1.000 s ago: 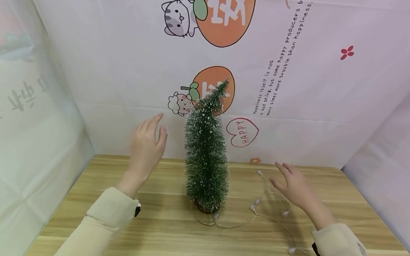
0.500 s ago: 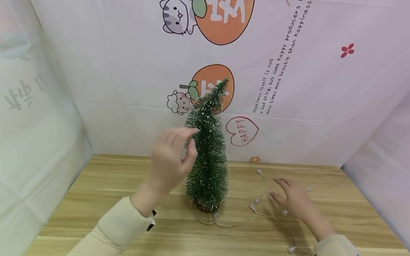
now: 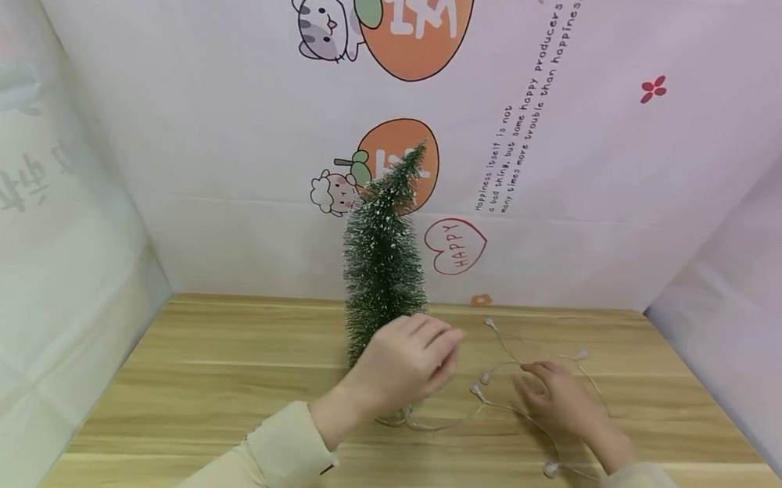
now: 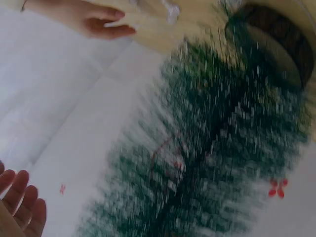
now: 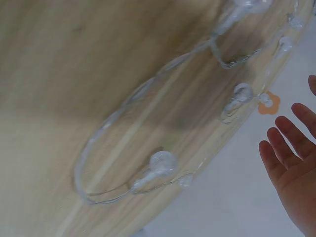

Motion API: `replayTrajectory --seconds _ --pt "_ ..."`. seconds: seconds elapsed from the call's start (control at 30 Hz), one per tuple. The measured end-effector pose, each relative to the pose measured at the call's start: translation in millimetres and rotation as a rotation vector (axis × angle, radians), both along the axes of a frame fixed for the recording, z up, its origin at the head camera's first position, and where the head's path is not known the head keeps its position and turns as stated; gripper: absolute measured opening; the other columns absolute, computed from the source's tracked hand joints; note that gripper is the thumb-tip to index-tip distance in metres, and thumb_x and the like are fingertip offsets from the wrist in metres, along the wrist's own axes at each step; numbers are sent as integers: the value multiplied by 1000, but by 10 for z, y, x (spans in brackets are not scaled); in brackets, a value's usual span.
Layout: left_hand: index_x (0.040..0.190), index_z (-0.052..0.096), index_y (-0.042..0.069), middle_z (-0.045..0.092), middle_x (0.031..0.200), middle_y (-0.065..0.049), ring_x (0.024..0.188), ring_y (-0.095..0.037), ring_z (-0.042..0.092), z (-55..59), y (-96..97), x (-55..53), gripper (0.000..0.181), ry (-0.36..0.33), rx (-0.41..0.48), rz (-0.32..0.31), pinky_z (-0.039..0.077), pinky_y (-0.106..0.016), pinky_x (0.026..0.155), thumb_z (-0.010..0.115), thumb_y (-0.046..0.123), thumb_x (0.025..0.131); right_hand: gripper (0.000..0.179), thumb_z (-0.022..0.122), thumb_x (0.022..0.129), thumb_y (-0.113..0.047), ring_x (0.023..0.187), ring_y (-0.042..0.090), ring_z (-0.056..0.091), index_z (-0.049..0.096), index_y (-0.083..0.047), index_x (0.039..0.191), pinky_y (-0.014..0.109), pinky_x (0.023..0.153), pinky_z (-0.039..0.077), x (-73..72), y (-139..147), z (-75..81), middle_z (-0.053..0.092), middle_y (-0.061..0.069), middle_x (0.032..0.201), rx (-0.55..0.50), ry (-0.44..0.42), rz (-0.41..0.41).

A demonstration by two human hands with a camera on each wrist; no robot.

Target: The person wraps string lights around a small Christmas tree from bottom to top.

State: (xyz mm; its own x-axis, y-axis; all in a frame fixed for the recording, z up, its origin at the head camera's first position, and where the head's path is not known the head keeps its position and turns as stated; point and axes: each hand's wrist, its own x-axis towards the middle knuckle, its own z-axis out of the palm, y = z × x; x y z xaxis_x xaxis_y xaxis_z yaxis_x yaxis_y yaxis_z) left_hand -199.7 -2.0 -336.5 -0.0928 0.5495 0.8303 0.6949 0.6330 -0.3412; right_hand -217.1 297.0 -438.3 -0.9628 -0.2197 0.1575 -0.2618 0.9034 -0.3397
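Observation:
A small artificial Christmas tree (image 3: pixel 385 267), green with white frosted tips, stands upright on the table. Its round brown base (image 4: pixel 291 37) shows in the left wrist view, while my left hand covers it in the head view. That left hand (image 3: pixel 408 363) passes in front of the lower branches, fingers loosely bent and nothing in them. On the right, my right hand (image 3: pixel 560 402) hovers low over a string of lights with clear bulbs (image 5: pixel 163 163). Its fingers (image 5: pixel 284 148) are spread and hold nothing. The thin wire runs from the tree's foot toward the right sleeve.
The wood-grain table (image 3: pixel 219 416) meets a white printed cloth (image 3: pixel 581 176) at the back, with more cloth on both sides. Loops of light wire and several bulbs lie around and beyond the right hand, one bulb (image 3: pixel 551 469) nearer the front.
My left hand has swung from the tree's left side, rightward and down across its front. My right hand has dropped slightly toward the lights. The view has shifted a little.

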Motion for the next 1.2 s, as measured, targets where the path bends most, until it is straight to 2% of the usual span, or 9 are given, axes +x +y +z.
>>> replayTrajectory --seconds 0.1,0.23,0.33,0.43,0.67,0.83,1.0,1.07,1.2 --pt "97 69 19 72 91 8 84 -5 67 -154 132 13 15 -109 -92 42 54 -14 71 61 24 86 40 56 95 -30 95 37 65 61 2 120 55 85 52 12 26 -23 58 27 123 -9 19 32" --pt "103 68 21 70 98 9 90 -5 66 -374 301 30 18 -297 -256 112 54 -16 78 59 30 90 34 62 91 -23 86 30 68 64 2 114 51 81 55 23 73 -70 62 27 117 1 46 71" --pt "116 64 21 68 105 9 96 -6 64 -529 402 32 27 -442 -374 176 53 -19 83 55 32 93 30 68 86 -17 84 29 68 66 1 110 47 77 57 32 105 -114 64 24 113 19 62 102" --pt "131 56 22 66 113 8 103 -7 63 -675 474 14 38 -540 -463 234 52 -21 90 53 35 95 25 72 81 -12 85 29 67 68 -1 103 43 74 57 42 130 -145 67 19 105 41 80 139" --pt "127 57 23 64 122 8 110 -8 61 -942 587 -48 36 -600 -551 293 52 -24 92 54 38 95 16 74 79 -13 91 35 66 70 -6 93 46 78 57 74 187 -181 68 13 99 29 77 160" --pt "130 55 24 61 127 7 114 -8 58 -1114 699 -89 39 -653 -607 324 49 -24 97 53 40 95 15 77 76 -12 77 17 63 71 -8 90 30 67 56 71 237 -226 64 2 90 50 130 205" --pt "131 52 28 54 135 7 119 -8 55 -1241 779 -96 43 -658 -641 343 47 -24 100 56 45 92 10 76 78 -20 71 3 53 69 -15 84 20 60 49 120 240 -236 56 -4 87 73 46 191" --pt "132 50 29 53 136 8 120 -7 54 -1263 791 -95 44 -647 -648 356 46 -23 100 56 46 92 8 74 80 -22 71 0 50 67 -18 82 19 60 47 136 229 -244 54 -6 86 96 -2 165" --pt "135 48 29 49 139 7 123 -7 52 -1286 797 -93 48 -664 -653 373 45 -23 101 56 48 91 10 73 81 -17 68 -4 42 63 -18 77 17 57 42 136 216 -275 50 -9 81 102 -26 171"
